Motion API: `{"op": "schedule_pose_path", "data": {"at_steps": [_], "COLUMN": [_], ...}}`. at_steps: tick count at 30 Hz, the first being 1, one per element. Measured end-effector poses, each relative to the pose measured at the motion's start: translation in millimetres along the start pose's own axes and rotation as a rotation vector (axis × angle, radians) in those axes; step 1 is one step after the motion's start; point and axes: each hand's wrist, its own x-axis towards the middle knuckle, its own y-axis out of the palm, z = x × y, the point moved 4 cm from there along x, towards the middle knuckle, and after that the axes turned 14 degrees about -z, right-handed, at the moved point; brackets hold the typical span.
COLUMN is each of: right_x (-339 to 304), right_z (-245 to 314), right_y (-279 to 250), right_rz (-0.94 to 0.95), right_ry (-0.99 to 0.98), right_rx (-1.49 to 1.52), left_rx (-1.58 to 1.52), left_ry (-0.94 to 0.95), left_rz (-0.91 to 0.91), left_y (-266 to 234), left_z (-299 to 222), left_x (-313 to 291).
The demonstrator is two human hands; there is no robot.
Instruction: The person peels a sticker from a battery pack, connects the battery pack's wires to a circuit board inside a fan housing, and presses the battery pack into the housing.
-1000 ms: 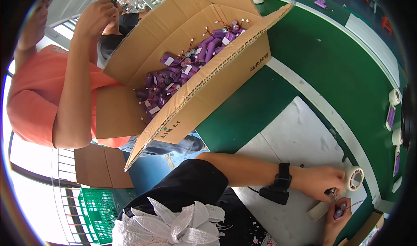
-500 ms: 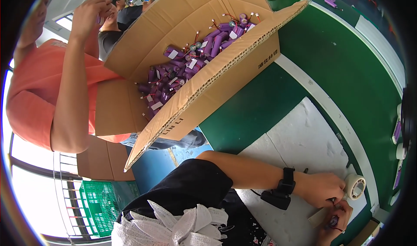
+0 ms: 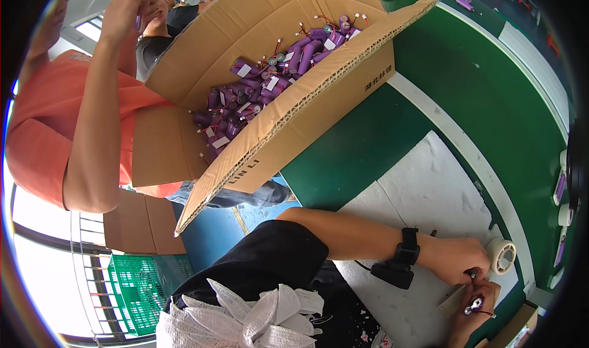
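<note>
My left hand (image 3: 457, 261), with a black band on its wrist, is closed, its fingertips pinching something small and dark that I cannot make out. Just below it, my right hand (image 3: 483, 294) is wrapped round a purple battery pack (image 3: 471, 308) whose silvery end shows. The two hands meet at the fingertips. A roll of whitish tape (image 3: 502, 257) stands against my left knuckles. Beside my right hand is a flat greyish piece (image 3: 453, 300), partly hidden. Under both hands lies a white foam sheet (image 3: 423, 176).
A large open cardboard box (image 3: 319, 121) full of purple battery packs (image 3: 245, 96) with red wires stands on the green table (image 3: 362, 145). Further packs and tape rolls lie along the right edge. A co-worker in an orange shirt (image 3: 98, 115) stands left, raising a hand.
My right hand has turned, so the silvery end of the battery pack now faces up more plainly. My left fingers have shifted slightly. The co-worker's raised hand has moved a little.
</note>
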Motion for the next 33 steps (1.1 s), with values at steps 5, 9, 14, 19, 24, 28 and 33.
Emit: {"op": "schedule_pose_path", "data": {"at_steps": [5,9,14,19,24,28,33], "right_x": [0,-3,0,3,0,1,-1], "right_z": [0,-5,2,11,10,17,18], "right_y": [0,0,1,3,3,3,1], "right_rz": [-0.021,-0.033,0.021,0.046,0.053,0.032,0.019], "right_ry": [0.031,0.108,0.129,0.106,0.087,-0.052,-0.072], "right_rx": [0.051,0.094,0.087,0.007,-0.034,-0.083,-0.127], "left_rx": [-0.016,-0.018,0.0,0.017,-0.017,-0.015,-0.035], "left_ry": [0.01,-0.016,0.009,0.033,0.058,-0.133,-0.096], "left_rz": [-0.015,-0.003,-0.015,-0.003,-0.021,0.048,0.071], "left_y": [0,0,0,-1,-5,-13,-10], "left_z": [1,0,0,-2,-6,-12,-5], "left_x": [1,1,1,0,-1,0,1]}}
